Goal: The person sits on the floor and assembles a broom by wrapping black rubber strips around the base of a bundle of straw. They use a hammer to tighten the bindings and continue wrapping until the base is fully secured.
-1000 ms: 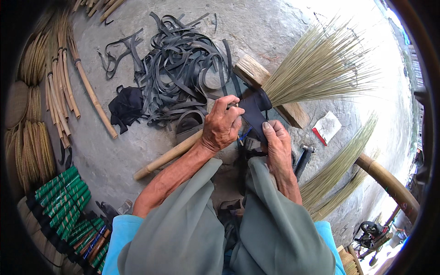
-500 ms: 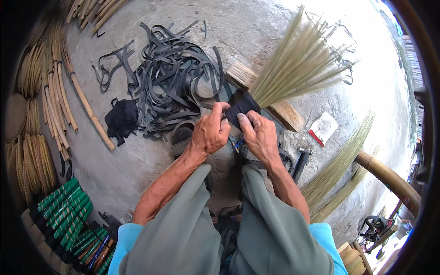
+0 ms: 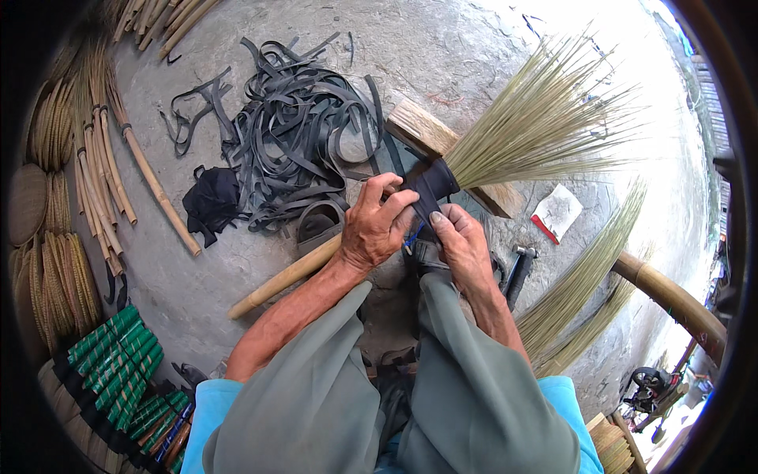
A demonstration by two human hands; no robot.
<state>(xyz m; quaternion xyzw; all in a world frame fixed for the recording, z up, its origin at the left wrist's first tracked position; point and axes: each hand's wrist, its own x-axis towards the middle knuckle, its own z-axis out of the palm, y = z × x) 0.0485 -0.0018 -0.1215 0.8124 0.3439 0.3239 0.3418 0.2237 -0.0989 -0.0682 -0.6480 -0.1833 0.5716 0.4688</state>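
The broom (image 3: pixel 537 130) lies across a wooden block (image 3: pixel 426 130), its handle half hidden under the left hand (image 3: pixel 371 229). Both hands' fingers pinch its black wrapping (image 3: pixel 430 183); the right hand (image 3: pixel 462 249) covers the blue cord.

Broom head swings right, hands shift on the binding

The broom (image 3: pixel 537 130) bristles, tilted up half a second ago, now fan out to the right again. The left hand (image 3: pixel 375 225) has moved onto the black wrap (image 3: pixel 430 186), fingers curled over it; the right hand (image 3: pixel 462 249) has dropped nearer, just below.
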